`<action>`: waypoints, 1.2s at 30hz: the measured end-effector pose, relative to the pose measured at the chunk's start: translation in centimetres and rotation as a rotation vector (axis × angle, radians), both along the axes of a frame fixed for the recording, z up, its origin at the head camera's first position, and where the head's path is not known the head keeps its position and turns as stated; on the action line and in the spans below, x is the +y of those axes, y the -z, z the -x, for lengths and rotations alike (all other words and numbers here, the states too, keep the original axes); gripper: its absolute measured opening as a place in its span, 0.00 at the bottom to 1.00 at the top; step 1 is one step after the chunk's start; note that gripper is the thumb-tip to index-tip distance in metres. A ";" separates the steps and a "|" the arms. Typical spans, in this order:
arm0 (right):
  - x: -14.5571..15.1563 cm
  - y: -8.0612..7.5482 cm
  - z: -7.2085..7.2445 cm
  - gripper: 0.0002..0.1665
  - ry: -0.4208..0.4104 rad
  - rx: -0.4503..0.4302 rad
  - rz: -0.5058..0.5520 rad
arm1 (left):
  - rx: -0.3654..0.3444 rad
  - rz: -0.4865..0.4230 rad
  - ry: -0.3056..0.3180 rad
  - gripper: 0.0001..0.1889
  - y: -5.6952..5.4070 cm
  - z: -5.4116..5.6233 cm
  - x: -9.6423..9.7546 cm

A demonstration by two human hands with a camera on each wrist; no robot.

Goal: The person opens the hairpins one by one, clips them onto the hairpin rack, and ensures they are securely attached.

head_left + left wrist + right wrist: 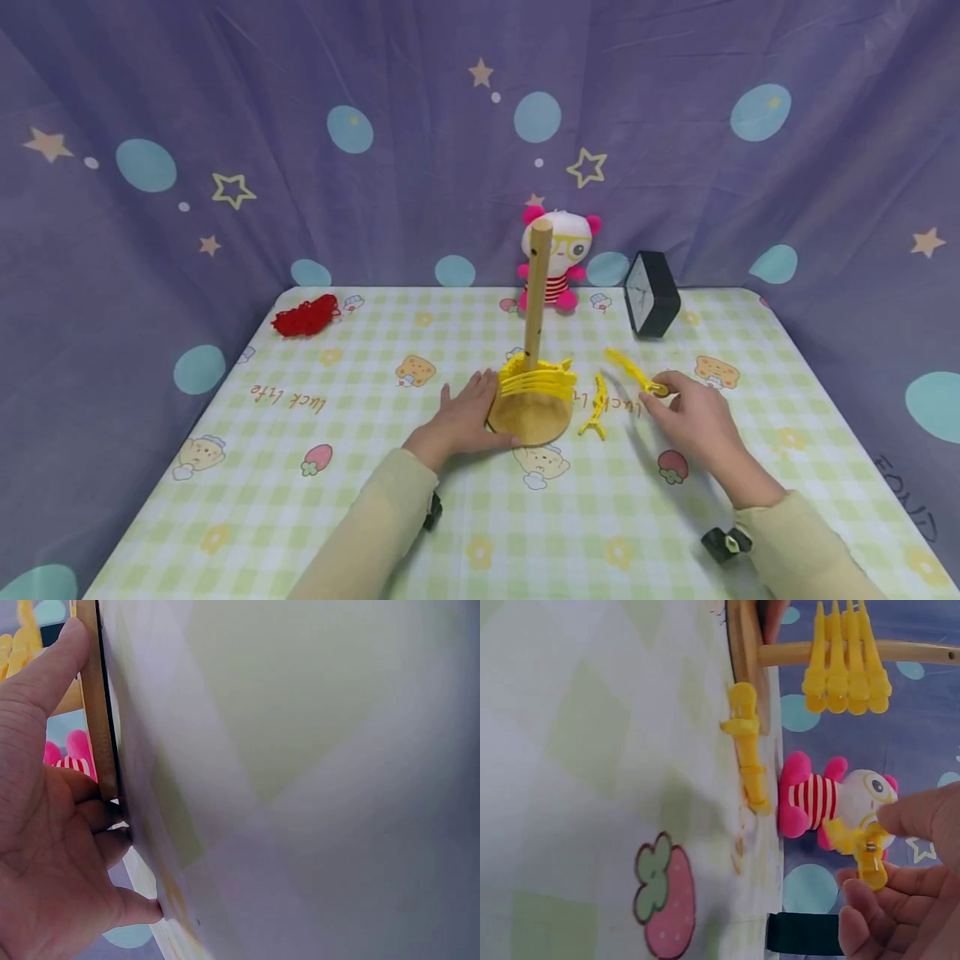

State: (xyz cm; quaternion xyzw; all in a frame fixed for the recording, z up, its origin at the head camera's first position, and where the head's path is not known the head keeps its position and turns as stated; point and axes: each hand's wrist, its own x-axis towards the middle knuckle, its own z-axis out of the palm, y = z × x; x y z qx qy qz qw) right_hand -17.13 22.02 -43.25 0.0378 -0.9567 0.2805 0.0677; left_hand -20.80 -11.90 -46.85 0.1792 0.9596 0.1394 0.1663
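My left hand [457,425] holds the round wooden base [534,421] of an upright pole stand, thumb at its front edge and fingers along its left side. In the left wrist view the thumb lies over the base's rim. Low on the wooden pole [537,292], several yellow plastic clips [536,383] sit stacked around it. My right hand [693,417] pinches one end of a long yellow clip [630,367] between thumb and fingers, its other end pointing toward the back left. Another yellow clip [597,407] lies on the cloth between stand and right hand.
Behind the pole sits a pink and white panda plush [557,258]. A black-cased clock [652,296] stands to its right. Red netting or string [306,317] lies bunched at the back left. A checked cloth [375,517] covers the table; a purple curtain [420,200] hangs behind.
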 end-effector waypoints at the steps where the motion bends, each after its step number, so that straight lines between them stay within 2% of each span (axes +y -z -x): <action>1: 0.0 -0.1 0.0 0.20 0.000 0.016 0.011 | -0.003 0.002 -0.001 0.62 -0.1 0.0 0.0; 8: -0.3 -0.5 0.1 0.20 -0.018 0.103 0.014 | -0.002 -0.010 -0.002 0.61 -0.4 -0.1 0.1; 23: -1.8 -1.2 0.5 0.15 -0.036 0.263 0.042 | -0.006 -0.012 -0.008 0.61 -0.2 -0.1 0.0; 31: -3.8 -1.3 1.2 0.16 -0.100 0.312 0.056 | -0.006 -0.006 -0.011 0.61 -0.2 -0.1 0.1; 36: -5.5 -1.4 1.7 0.15 -0.173 0.335 0.054 | 0.001 -0.022 -0.005 0.61 -0.4 -0.2 0.1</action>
